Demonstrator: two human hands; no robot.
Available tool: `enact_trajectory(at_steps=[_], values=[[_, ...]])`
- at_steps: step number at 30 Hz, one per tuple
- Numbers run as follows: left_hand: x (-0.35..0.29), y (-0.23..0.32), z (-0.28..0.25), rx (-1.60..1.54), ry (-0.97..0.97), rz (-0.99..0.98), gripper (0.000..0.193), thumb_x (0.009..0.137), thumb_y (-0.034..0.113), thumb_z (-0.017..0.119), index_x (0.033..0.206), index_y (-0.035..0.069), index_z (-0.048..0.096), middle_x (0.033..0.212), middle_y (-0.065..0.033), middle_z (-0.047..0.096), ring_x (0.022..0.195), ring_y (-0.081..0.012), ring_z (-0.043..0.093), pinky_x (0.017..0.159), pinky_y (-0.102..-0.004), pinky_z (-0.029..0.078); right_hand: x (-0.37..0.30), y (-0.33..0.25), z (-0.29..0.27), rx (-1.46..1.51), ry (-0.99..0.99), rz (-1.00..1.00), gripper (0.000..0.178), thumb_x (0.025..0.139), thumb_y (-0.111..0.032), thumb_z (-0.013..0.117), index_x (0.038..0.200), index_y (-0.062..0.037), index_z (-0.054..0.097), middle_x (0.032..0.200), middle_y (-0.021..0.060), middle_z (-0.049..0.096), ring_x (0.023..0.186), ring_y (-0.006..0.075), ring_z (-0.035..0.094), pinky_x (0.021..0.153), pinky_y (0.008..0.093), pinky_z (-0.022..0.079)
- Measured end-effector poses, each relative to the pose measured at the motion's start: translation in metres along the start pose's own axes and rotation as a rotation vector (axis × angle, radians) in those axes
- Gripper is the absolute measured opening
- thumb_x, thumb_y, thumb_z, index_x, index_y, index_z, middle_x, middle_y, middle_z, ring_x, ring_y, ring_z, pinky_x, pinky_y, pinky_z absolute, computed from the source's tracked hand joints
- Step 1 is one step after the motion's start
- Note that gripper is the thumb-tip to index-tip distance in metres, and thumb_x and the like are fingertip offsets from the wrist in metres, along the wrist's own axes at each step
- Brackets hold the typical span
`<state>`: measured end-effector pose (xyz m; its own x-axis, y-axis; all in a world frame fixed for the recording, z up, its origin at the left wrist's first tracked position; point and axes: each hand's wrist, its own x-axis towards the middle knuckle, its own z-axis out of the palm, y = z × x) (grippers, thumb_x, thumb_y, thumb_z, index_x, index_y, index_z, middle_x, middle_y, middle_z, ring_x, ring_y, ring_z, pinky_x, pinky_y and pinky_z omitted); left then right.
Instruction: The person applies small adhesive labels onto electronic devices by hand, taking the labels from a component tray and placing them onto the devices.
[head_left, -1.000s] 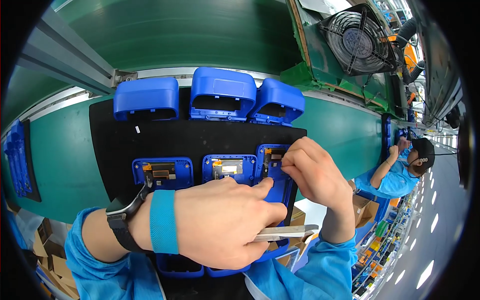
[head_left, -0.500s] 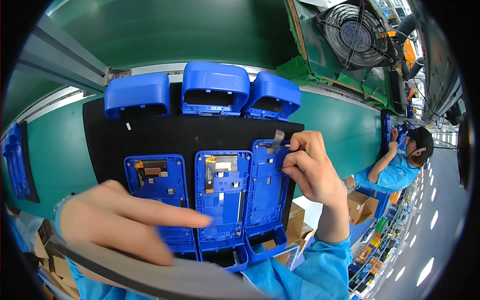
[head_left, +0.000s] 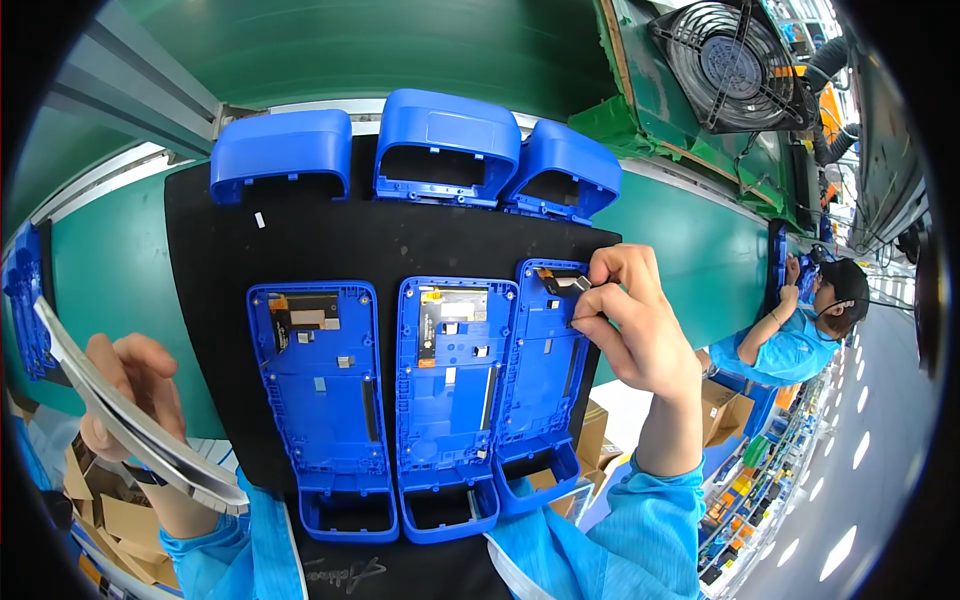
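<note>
Three blue plastic housings lie open side by side: a left housing [head_left: 335, 420], a middle housing [head_left: 425, 400] and a right housing [head_left: 535, 375]. At the top of the right one, my right hand [head_left: 635, 325] is closed, pinching the end of a small dark flex cable [head_left: 562, 283]; the fingertips partly hide it. My left hand [head_left: 140, 385] is raised at the far left, fingers curled, holding a thin pale stack of sheets [head_left: 130, 420] seen edge-on. The stack covers part of that hand. Dark flex pieces with orange parts sit in the left and middle housings.
Three blue hollow covers [head_left: 445, 140] stand along the far edge of the black mat [head_left: 220, 270]. A small white strip [head_left: 259, 220] lies on the mat. Blue parts [head_left: 28, 300] rest at far left. A fan [head_left: 730, 65] is at upper right; a co-worker [head_left: 800, 320] sits beyond.
My left hand has swung from over the left and middle housings to the far left, carrying the pale stack. The flex cable at my right fingers now lies lower against the right housing.
</note>
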<state>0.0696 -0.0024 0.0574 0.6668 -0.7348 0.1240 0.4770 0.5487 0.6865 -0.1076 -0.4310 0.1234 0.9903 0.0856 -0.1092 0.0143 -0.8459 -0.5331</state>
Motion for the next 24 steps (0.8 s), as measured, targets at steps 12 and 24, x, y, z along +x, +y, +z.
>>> enact_trajectory(at_steps=[12,24], values=[[-0.016,-0.008,-0.002,0.025,0.177,0.005,0.033,0.078,0.02,0.074,0.086,-0.001,0.048,0.108,-0.0401,0.054,0.062,-0.0356,0.069,0.049,-0.0318,0.06,-0.004,0.004,0.004,0.011,0.015,0.034,0.015,0.071,-0.002,0.071,0.08,-0.0036,0.059,0.101,0.0115,0.047,0.094,0.0273,0.047,0.083,0.0345,0.041],[-0.043,0.003,0.04,0.144,0.523,-0.272,0.072,0.064,0.015,0.075,0.127,-0.01,0.05,0.122,-0.036,0.053,0.095,-0.0359,0.068,0.075,-0.0418,0.06,-0.05,0.019,0.037,0.349,0.604,0.293,0.025,0.083,-0.009,0.067,0.102,-0.0001,0.054,0.108,0.0111,0.05,0.086,0.0169,0.047,0.078,0.028,0.041]])
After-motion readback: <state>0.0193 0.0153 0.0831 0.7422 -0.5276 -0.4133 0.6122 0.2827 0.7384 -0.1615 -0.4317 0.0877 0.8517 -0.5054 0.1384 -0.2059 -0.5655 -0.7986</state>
